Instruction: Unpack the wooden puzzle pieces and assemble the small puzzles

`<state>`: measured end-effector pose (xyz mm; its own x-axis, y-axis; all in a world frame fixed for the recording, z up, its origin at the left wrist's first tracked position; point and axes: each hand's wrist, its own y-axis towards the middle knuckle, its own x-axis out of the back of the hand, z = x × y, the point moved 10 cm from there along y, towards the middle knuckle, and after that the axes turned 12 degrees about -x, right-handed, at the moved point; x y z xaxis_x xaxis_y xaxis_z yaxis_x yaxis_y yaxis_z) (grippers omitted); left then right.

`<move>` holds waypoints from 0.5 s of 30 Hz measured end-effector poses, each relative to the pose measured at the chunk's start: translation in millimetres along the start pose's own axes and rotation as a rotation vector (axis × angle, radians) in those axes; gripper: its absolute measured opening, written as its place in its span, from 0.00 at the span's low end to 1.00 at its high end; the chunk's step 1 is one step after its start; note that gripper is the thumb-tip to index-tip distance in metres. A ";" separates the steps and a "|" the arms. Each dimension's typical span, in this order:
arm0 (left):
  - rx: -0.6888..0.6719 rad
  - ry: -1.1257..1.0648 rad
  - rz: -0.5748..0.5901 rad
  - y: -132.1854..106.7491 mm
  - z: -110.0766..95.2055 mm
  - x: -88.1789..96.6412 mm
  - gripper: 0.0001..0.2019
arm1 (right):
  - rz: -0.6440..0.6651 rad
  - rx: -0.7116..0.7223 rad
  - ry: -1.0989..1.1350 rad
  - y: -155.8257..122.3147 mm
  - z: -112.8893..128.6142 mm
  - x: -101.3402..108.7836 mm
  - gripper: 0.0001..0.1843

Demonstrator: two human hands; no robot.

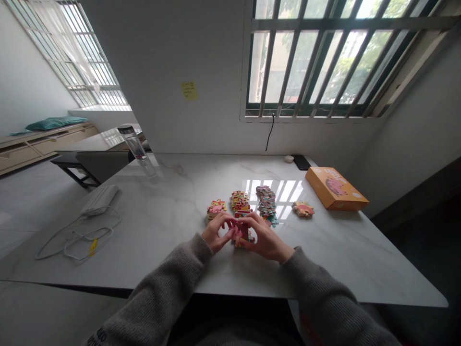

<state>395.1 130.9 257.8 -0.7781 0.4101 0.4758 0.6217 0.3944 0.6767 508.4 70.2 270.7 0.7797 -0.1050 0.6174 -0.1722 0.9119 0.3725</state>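
Pink and red jigsaw puzzle pieces [237, 233] are gripped between my two hands, low over the table close to its front edge. My left hand [219, 231] curls around their left side with thumb and fingers. From the right, my right hand [264, 239] closes on the same pieces, its fingers partly hiding them. Just beyond my hands stand a small stack of puzzle pieces [216, 208], a longer leaning row of red and yellow pieces [240, 201], and a tall row of greyish pieces [266, 201]. A low pile of pieces [303, 209] lies farther right.
An orange puzzle box [336, 188] lies at the right edge of the white table [173, 202]. Behind it are a black phone-like slab [301, 162] and a small white case [288, 158]. At left are a clear bottle [132, 142], a white device [101, 199] and a looped cable [77, 235].
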 end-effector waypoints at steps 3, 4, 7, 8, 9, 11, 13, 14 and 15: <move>0.093 -0.052 -0.076 -3.1 14.2 4.7 0.13 | -0.071 0.016 0.036 0.4 2.9 3.2 0.27; 0.123 -0.066 -0.092 -4.3 18.5 5.4 0.14 | -0.102 0.012 0.050 0.5 3.2 5.4 0.26; 0.211 -0.140 -0.102 -6.7 27.8 2.1 0.18 | -0.194 -0.035 0.097 0.7 -0.6 12.0 0.24; 0.230 -0.164 -0.094 -6.8 29.1 -0.3 0.18 | -0.222 -0.062 0.116 0.7 -3.7 13.6 0.23; 0.243 -0.181 -0.087 -6.7 29.9 -2.6 0.17 | -0.247 -0.094 0.142 0.7 -7.8 14.9 0.23; 0.260 -0.200 -0.081 -7.0 31.7 -5.8 0.15 | -0.283 -0.161 0.223 1.0 -17.1 16.1 0.24; 0.278 -0.214 -0.107 -9.0 35.6 -5.7 0.15 | -0.261 -0.217 0.318 2.9 -24.5 12.4 0.26; 0.289 -0.222 -0.126 -10.7 38.2 -5.1 0.15 | -0.228 -0.239 0.349 4.4 -26.5 8.8 0.27; 0.297 -0.227 -0.130 -12.2 40.3 -5.5 0.15 | -0.192 -0.255 0.365 5.8 -27.4 5.1 0.26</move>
<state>395.4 157.0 224.2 -0.8332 0.4990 0.2381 0.5439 0.6622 0.5155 527.9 85.8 257.1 0.9512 -0.1760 0.2536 0.1127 0.9628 0.2457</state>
